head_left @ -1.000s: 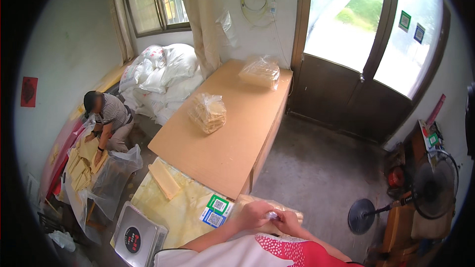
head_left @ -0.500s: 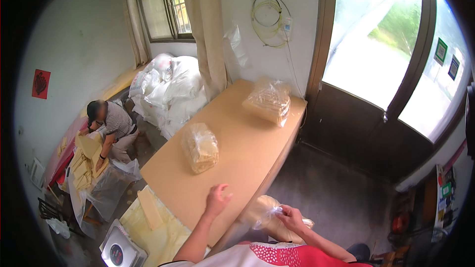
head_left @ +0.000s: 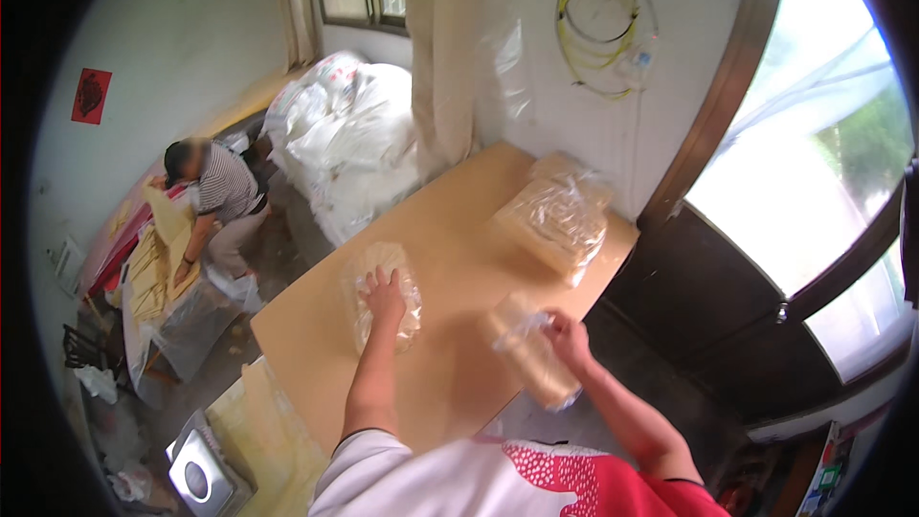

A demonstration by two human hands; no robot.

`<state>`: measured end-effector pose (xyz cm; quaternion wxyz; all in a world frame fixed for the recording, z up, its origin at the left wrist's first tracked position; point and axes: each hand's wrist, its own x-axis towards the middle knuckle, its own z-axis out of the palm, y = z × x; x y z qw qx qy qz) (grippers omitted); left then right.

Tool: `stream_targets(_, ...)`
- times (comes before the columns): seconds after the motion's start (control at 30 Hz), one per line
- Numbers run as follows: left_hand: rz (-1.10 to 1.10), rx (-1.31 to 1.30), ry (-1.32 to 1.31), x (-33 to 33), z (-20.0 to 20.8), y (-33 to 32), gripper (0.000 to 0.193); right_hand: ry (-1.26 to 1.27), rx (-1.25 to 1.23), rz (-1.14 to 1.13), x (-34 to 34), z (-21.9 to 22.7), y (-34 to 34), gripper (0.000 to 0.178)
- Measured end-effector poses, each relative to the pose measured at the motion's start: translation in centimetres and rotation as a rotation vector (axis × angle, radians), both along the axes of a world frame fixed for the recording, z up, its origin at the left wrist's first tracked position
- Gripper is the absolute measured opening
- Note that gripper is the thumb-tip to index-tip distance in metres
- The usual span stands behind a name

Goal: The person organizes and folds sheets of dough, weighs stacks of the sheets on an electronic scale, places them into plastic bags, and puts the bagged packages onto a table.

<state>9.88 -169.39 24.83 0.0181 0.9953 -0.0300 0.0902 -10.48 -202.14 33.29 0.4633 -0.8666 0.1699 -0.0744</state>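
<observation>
My right hand [head_left: 567,340] is closed on the gathered plastic neck of a clear bag of stacked tan sheets [head_left: 532,356], which hangs tilted at the right edge of the tan table [head_left: 445,268]. My left hand [head_left: 385,301] lies with fingers spread on top of a second clear bag of tan sheets [head_left: 410,321]; the hand covers part of it. Farther back, at the table's far right corner, a larger clear bag of tan sheets [head_left: 560,215] rests beyond both hands.
A scale [head_left: 203,471] and pale yellow sheets [head_left: 263,421] are at the lower left. White sacks [head_left: 345,134] are piled beyond the table. A co-worker [head_left: 225,187] bends over a sheet-covered table at left. A glazed door [head_left: 713,302] is at right.
My right hand has lifted its bag from beside the table up to the table's edge. My left hand has moved forward onto the second bag. The view has shifted.
</observation>
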Motion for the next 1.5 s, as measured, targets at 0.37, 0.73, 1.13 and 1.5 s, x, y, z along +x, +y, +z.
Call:
stream_targets(0.37, 0.111, -0.150, 0.040, 1.9, -2.2, 3.7, 0.020, -0.318, -0.349, 0.222, 12.0, -2.3, -2.3, 0.032)
stream_targets(0.73, 0.146, -1.752, 0.384, -8.2, 1.0, -9.6, 0.012, 0.332, 0.249, 0.463, 14.4, -13.7, 1.1, 0.051)
stream_targets(1.13, 0.917, -1.893, 0.518, -16.1, -5.9, -13.2, 0.051, 0.659, 0.766, 0.478, 13.6, -15.3, -1.6, 0.088)
stream_targets(1.5, 0.634, -2.255, 0.338, -12.9, -10.7, -19.0, 0.044, 0.438, -0.073, 0.715, 12.0, -10.1, -2.1, 0.087)
